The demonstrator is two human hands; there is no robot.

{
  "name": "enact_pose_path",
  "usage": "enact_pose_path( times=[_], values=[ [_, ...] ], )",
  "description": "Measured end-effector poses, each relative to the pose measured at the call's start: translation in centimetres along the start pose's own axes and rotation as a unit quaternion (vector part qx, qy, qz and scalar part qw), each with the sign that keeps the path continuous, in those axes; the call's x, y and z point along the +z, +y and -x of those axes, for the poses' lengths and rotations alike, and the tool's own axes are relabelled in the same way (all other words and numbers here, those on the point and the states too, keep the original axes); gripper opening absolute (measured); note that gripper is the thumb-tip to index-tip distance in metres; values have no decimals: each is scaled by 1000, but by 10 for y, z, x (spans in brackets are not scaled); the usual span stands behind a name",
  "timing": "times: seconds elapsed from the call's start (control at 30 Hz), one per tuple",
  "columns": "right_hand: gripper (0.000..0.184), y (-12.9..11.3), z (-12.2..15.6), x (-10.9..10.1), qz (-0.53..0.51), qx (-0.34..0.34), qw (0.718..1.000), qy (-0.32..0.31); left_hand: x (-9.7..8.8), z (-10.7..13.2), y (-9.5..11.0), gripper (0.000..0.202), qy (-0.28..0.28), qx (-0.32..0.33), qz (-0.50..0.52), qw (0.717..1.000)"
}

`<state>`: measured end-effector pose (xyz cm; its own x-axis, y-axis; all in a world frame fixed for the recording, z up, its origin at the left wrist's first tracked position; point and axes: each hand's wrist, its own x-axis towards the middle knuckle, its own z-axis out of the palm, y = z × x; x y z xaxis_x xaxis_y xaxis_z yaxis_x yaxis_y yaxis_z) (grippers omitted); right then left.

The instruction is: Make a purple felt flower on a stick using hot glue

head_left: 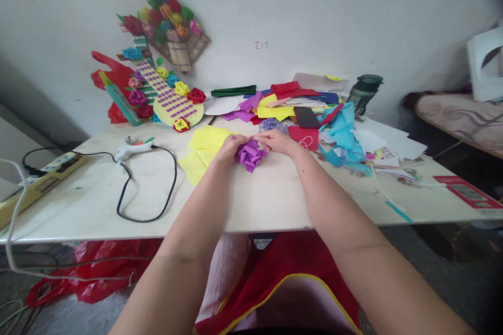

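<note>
Between my two hands, above the white table, is a purple paper flower [250,156] with many folded petals facing toward me. My left hand [232,146] pinches it from the left side. From the right, my right hand [277,141] has its fingers closed at the flower's upper edge. The fingertips partly hide the far side of the flower. Yellow crepe paper [204,149] lies flat just left of my left hand. Behind my right hand sits a purplish, see-through roll or bundle [272,125], partly covered.
A white glue gun [133,151] with a looped black cord lies left, near a power strip [43,180]. Paper-flower decorations [178,110] lean at the wall. Coloured paper [279,107], a phone [306,117], blue crepe paper [346,133] and a dark bottle [363,95] fill the back right.
</note>
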<state>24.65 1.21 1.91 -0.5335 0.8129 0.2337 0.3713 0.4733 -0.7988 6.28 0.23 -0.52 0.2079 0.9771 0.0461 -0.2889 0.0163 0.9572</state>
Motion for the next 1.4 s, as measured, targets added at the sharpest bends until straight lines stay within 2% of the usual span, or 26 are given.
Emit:
enact_pose_path(
  times=[0.1, 0.27, 0.57, 0.8, 0.93, 1.17, 1.4],
  values=[
    [39, 0, -1, 2, 14, 16, 1000, 20, 0, 0, 0, 27, 2, 4, -25, 1000],
    [38, 1, -5, 5, 30, -17, 998, 52, -1, -1, 0, 25, -4, 7, -54, 999],
    [29, 10, -9, 5, 77, -34, 994, 76, -3, -3, -2, 21, -12, 10, -53, 998],
    [22, 12, -12, 3, 110, -95, 985, 92, -2, -2, 0, 21, -19, 15, -49, 999],
    [18, 17, -15, 4, 89, -110, 984, 112, -1, -2, -1, 20, -18, 11, -32, 999],
    [9, 13, -15, 6, 52, -88, 983, 150, 0, -3, -2, 16, -8, 12, -19, 1000],
    [5, 6, -11, 7, 34, -50, 986, 156, -1, -3, -2, 18, -14, 28, -34, 999]
  ],
)
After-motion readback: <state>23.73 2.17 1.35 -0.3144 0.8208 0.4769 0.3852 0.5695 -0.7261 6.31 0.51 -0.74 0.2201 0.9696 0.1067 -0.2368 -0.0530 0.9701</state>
